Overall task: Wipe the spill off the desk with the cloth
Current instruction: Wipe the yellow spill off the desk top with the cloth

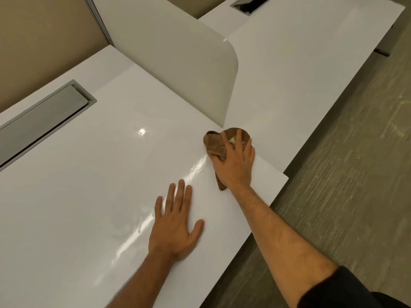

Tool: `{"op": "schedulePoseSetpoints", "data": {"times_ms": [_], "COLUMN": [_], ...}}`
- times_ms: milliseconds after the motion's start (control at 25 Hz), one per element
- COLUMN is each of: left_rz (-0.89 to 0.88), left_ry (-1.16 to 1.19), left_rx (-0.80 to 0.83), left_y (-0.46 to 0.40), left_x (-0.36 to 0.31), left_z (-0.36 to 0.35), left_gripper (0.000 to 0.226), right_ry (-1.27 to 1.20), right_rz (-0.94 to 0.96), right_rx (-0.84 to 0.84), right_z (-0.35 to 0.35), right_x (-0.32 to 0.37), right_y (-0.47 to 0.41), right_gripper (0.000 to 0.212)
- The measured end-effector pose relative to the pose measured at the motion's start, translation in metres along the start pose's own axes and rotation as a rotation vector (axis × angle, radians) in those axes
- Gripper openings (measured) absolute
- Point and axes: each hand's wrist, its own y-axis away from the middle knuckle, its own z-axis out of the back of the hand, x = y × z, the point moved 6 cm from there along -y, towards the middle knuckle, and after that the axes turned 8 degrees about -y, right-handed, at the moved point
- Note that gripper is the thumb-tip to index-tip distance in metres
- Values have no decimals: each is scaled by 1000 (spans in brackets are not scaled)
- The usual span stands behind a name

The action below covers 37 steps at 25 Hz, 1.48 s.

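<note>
Right of centre in the frame, our right hand (235, 161) presses the brown cloth (216, 145) flat onto the white desk (89, 196), fingers spread over it and lightly curled into its folds, close to the lower end of the white divider (189, 70). The cloth bunches out past our fingertips toward the upper left, with a tail under the wrist. Our left hand (175, 227) lies flat and spread on the desk at lower centre, holding nothing. A glossy wet-looking streak (195, 168) runs on a diagonal from beside the cloth down toward our left hand. It lies left of and below the cloth, so we judge the coming stroke should drag down-left along that line.
</note>
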Motion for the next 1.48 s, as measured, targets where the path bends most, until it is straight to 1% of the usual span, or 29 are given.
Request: {"op": "schedulePoseSetpoints", "data": {"times_ms": [160, 240, 280, 360, 480, 560, 640, 720, 760, 800, 840, 960, 1080, 1160, 1280, 1480], "left_rz": [14, 21, 23, 15, -32, -63, -14, 98, 123, 111, 78, -4, -21, -19, -26, -33], "left_ry": [70, 93, 101, 136, 196, 302, 511, 728, 752, 712, 623, 279, 53, -46, -70, -33], "left_rx": [-4, 0, 2, -20, -97, -160, -243, -314, -317, -301, -282, -186, -40, -20, -31, -55], "left_y": [0, 1, 1, 1, 0, 7, 15, 26, 30, 34, 40, 70, 95, 102, 99, 98], "left_x": [-2, -2, -2, -3, -5, -5, 1, 14, 22, 31, 42, 95, 142, 153, 151, 154], "left_z": [2, 4, 4, 5, 11, 16, 24, 32, 36, 39, 42, 39, 24, 14, 9, 6], "left_gripper": [94, 97, 99, 101, 108, 113, 107, 99, 95, 92, 92, 94, 96, 96, 96, 97], "right_ry": [34, 27, 9, -32, -44, -37, -26, 7, 21, 24, 17, -42, -28, -18, -35, 22], "right_rz": [215, 319, 338, 318, 261, 235, 232, 245, 233, 187, 111, -129, -257, -319, -341, -224], "right_rx": [118, 177, 202, 197, 132, 111, 109, 117, 107, 92, 75, 23, -1, -21, -81, -137], "right_z": [-20, -28, -32, -38, -39, -33, -26, -19, -15, -11, -8, -3, -4, -6, -5, -6], "right_x": [39, 54, 56, 52, 33, 22, 15, 4, -5, -16, -26, -34, -23, -20, -17, 4], "right_y": [1, 18, 31, 60, 92, 106, 125, 152, 164, 172, 178, 183, 168, 153, 123, 57], "right_gripper": [70, 66, 65, 61, 55, 55, 60, 63, 64, 65, 64, 63, 70, 74, 73, 68]}}
